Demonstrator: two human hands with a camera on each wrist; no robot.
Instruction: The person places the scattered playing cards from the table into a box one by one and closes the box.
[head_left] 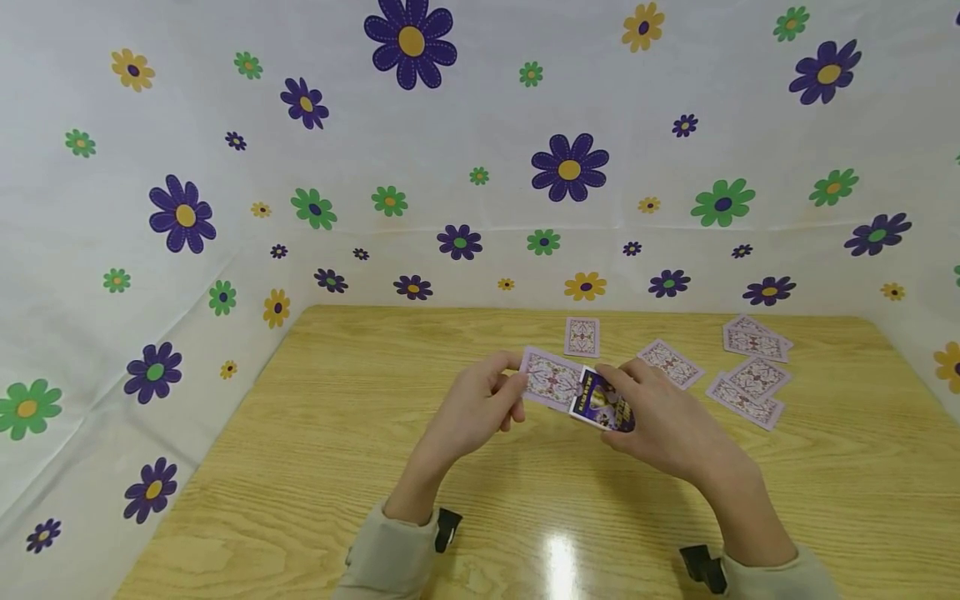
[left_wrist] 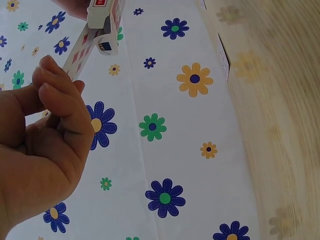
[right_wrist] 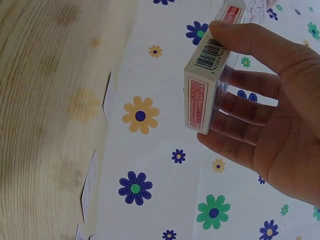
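Left hand (head_left: pixel 474 404) in head view: finger and thumb pinch playing cards (head_left: pixel 551 379) by their outer end; other end at the card box (head_left: pixel 596 400), gripped by right hand (head_left: pixel 675 421). I judge cards light, slick, bendy; edges best. Left wrist: flap (left_wrist: pixel 106 44) open; box contents hidden from me. Right wrist: thumb near barcode (right_wrist: pixel 209 54); thin carton, likely crushable.

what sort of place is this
Perhaps a tabletop recording booth: a wood-grain table, flower-print sheeting behind it and along its sides, and a black device at each cuff.
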